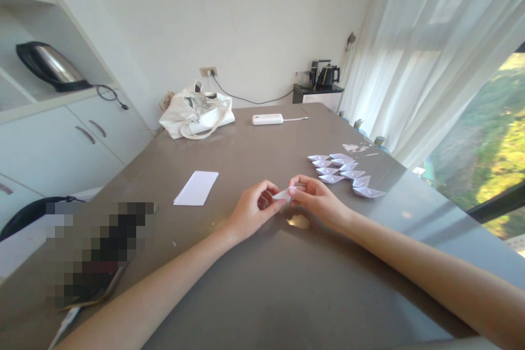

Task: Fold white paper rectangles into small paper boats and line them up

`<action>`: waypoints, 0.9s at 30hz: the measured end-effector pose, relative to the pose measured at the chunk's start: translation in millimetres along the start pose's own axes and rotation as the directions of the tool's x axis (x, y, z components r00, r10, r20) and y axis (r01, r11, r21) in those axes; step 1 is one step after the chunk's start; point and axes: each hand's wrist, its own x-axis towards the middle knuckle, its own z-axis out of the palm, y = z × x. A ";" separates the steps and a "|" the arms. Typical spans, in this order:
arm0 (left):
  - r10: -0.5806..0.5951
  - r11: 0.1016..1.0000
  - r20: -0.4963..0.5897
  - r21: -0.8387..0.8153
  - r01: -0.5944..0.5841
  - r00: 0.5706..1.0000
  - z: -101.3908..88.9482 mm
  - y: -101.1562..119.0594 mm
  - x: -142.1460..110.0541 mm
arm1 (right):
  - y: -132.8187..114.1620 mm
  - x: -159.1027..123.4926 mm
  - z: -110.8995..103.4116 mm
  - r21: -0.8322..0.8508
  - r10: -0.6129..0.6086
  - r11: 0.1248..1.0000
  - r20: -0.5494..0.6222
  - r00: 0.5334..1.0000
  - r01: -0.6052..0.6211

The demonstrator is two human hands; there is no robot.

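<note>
Between my two hands, just above the middle of the table, is a small piece of folded white paper. My left hand pinches its left end between thumb and curled fingers. The fingers of my right hand are closed on its right end. Several folded white paper boats sit in loose rows to the right, beyond my right hand. A stack of white paper sheets lies flat to the left, apart from my left hand.
Toward the back of the table are a white bag and a white power bank with a short cable. Paper scraps lie near the right edge. A pixelated device rests at the left, with a white cable.
</note>
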 end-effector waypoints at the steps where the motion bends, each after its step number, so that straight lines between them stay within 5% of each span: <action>1: 0.002 1.000 0.007 0.022 -0.003 1.000 -0.4 1.7 -0.4 | 0.3 0.1 0.1 -0.034 -0.007 0.999 -0.007 1.000 0.006; 8: -0.040 0.953 0.062 -0.298 0.057 0.997 -0.5 3.9 1.4 | -1.9 0.7 1.7 -0.144 -0.030 0.989 -0.032 0.999 0.025; 15: -0.124 0.899 0.071 -0.415 0.143 0.990 1.0 1.9 4.3 | -2.0 0.3 1.5 -0.180 -0.073 0.981 -0.027 0.997 0.067; 27: 0.026 0.985 -0.029 -0.169 -0.031 0.999 3.7 6.8 -2.2 | -2.3 -1.4 6.8 -0.093 -0.038 0.995 -0.024 0.999 0.036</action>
